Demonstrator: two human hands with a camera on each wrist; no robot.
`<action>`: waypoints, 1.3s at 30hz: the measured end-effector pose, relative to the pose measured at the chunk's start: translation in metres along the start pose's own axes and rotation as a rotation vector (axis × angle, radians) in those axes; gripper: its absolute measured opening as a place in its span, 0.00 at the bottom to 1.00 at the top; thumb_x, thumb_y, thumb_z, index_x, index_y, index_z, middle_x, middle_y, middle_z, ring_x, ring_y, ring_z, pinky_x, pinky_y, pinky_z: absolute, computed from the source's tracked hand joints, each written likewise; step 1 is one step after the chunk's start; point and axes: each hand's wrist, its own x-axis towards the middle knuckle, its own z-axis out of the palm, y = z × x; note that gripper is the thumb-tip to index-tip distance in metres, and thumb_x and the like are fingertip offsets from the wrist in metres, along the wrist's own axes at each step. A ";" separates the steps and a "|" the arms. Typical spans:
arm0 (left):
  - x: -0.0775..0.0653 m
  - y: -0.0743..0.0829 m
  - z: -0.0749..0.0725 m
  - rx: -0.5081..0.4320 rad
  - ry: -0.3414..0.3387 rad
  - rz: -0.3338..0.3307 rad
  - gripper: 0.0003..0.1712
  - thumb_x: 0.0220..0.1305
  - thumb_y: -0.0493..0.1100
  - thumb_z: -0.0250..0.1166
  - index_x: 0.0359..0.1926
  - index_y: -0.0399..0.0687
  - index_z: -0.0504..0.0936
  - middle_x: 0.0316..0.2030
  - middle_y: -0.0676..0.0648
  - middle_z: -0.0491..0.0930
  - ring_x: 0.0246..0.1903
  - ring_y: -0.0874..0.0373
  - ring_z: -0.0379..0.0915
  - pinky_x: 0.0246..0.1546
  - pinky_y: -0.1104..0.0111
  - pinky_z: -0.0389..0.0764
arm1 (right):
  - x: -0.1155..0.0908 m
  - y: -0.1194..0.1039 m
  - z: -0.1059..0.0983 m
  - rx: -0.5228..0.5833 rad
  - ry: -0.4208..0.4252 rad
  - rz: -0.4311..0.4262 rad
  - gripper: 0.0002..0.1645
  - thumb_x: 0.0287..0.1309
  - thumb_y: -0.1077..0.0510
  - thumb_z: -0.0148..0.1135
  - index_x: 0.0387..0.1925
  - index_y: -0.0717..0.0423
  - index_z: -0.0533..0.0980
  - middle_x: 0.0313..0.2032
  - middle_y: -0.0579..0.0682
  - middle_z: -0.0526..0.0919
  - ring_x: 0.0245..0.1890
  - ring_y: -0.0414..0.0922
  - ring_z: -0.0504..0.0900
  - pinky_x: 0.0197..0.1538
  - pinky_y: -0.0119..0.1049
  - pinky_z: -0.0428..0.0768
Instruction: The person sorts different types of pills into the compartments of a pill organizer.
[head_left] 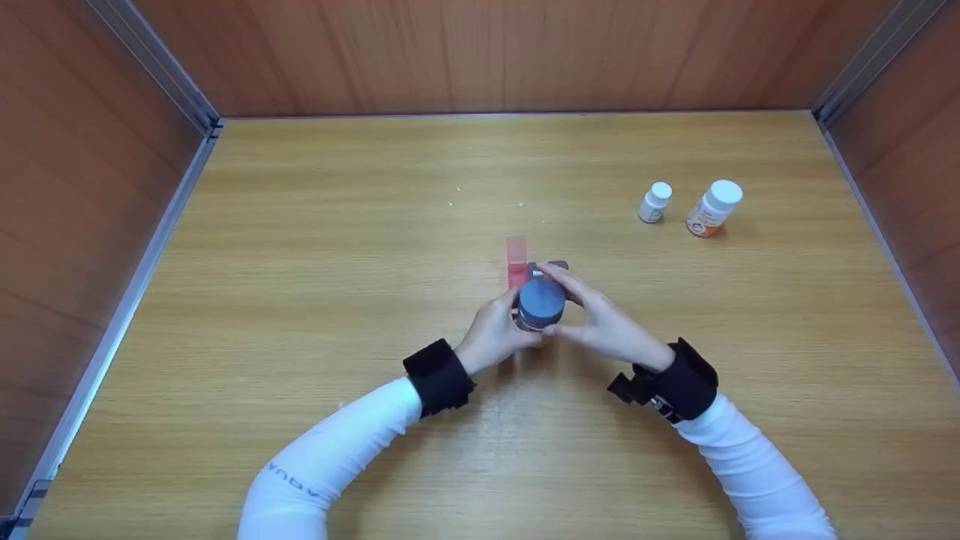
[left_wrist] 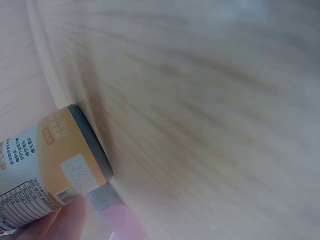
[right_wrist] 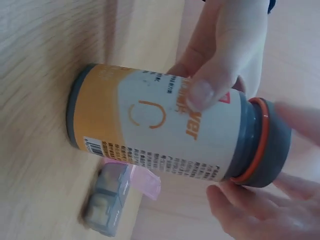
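A supplement bottle [right_wrist: 165,120] with an orange-and-white label stands upright on the table, its dark cap [head_left: 541,298] facing the head camera. My left hand [head_left: 499,330] grips the bottle's body, the thumb lying across the label in the right wrist view. Around the cap curl the thumb and fingers of my right hand [head_left: 611,326]. An orange ring [right_wrist: 257,140] shows just under the cap. Close behind the bottle lies a pill organizer [right_wrist: 107,195] with grey and pink compartments, partly hidden by the bottle and hands. Its pink lid [head_left: 516,247] is flipped up, and pale pills show in the grey compartments.
A small white bottle [head_left: 655,202] and a larger white bottle [head_left: 714,208] stand at the back right. Several tiny white specks dot the table [head_left: 337,225] beyond the organizer. Wooden panels [head_left: 480,60] enclose the back and both sides.
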 end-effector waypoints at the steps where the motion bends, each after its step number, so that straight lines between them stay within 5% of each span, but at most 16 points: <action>1: 0.000 0.000 0.000 0.001 0.001 -0.004 0.37 0.43 0.37 0.70 0.55 0.33 0.65 0.50 0.38 0.73 0.51 0.51 0.69 0.51 0.67 0.70 | 0.000 0.000 0.002 -0.010 0.017 0.021 0.44 0.47 0.67 0.62 0.64 0.63 0.51 0.63 0.62 0.54 0.60 0.56 0.58 0.60 0.49 0.60; 6: 0.000 0.000 0.000 -0.007 -0.001 -0.026 0.37 0.43 0.38 0.70 0.55 0.35 0.66 0.50 0.39 0.73 0.51 0.51 0.69 0.51 0.67 0.69 | 0.001 0.001 0.015 -0.050 0.183 0.120 0.43 0.42 0.60 0.68 0.59 0.64 0.58 0.56 0.63 0.65 0.52 0.56 0.67 0.53 0.51 0.66; 9: 0.000 -0.001 0.000 -0.008 -0.003 -0.021 0.37 0.43 0.39 0.70 0.55 0.36 0.66 0.50 0.40 0.73 0.51 0.52 0.69 0.51 0.68 0.69 | 0.003 0.003 0.018 -0.032 0.257 0.106 0.39 0.40 0.63 0.69 0.55 0.67 0.62 0.52 0.62 0.70 0.52 0.55 0.69 0.55 0.49 0.66; 16: -0.001 -0.001 0.001 -0.008 0.007 0.011 0.36 0.43 0.37 0.70 0.54 0.34 0.66 0.50 0.39 0.73 0.50 0.52 0.69 0.51 0.68 0.69 | 0.004 0.005 0.007 0.231 0.239 0.099 0.35 0.41 0.70 0.65 0.54 0.69 0.63 0.54 0.62 0.69 0.54 0.50 0.69 0.57 0.39 0.66; 22: -0.002 -0.001 0.001 -0.002 0.030 0.049 0.31 0.41 0.39 0.71 0.47 0.36 0.69 0.45 0.41 0.76 0.47 0.54 0.71 0.49 0.68 0.71 | 0.004 0.000 -0.015 0.329 0.354 0.170 0.34 0.42 0.71 0.64 0.55 0.67 0.65 0.50 0.60 0.72 0.46 0.41 0.75 0.50 0.32 0.72; 28: -0.001 -0.001 0.003 0.010 0.048 0.054 0.31 0.40 0.40 0.72 0.47 0.37 0.70 0.44 0.43 0.77 0.45 0.56 0.72 0.48 0.68 0.71 | 0.009 0.013 -0.047 0.067 0.375 0.241 0.35 0.41 0.70 0.65 0.54 0.70 0.65 0.45 0.59 0.62 0.47 0.49 0.73 0.53 0.35 0.70; 34: 0.000 0.000 0.002 0.017 0.041 0.033 0.32 0.39 0.40 0.72 0.48 0.37 0.70 0.45 0.42 0.76 0.47 0.54 0.71 0.49 0.67 0.70 | 0.011 0.043 -0.081 -0.420 0.156 0.407 0.37 0.42 0.64 0.66 0.55 0.73 0.62 0.48 0.67 0.58 0.47 0.61 0.67 0.52 0.50 0.69; 39: 0.000 0.000 0.003 0.013 0.031 0.017 0.32 0.40 0.40 0.72 0.48 0.38 0.70 0.45 0.43 0.76 0.47 0.55 0.71 0.50 0.66 0.69 | 0.008 0.061 -0.095 -0.620 0.066 0.467 0.31 0.40 0.63 0.66 0.45 0.79 0.67 0.44 0.71 0.62 0.41 0.62 0.68 0.47 0.53 0.69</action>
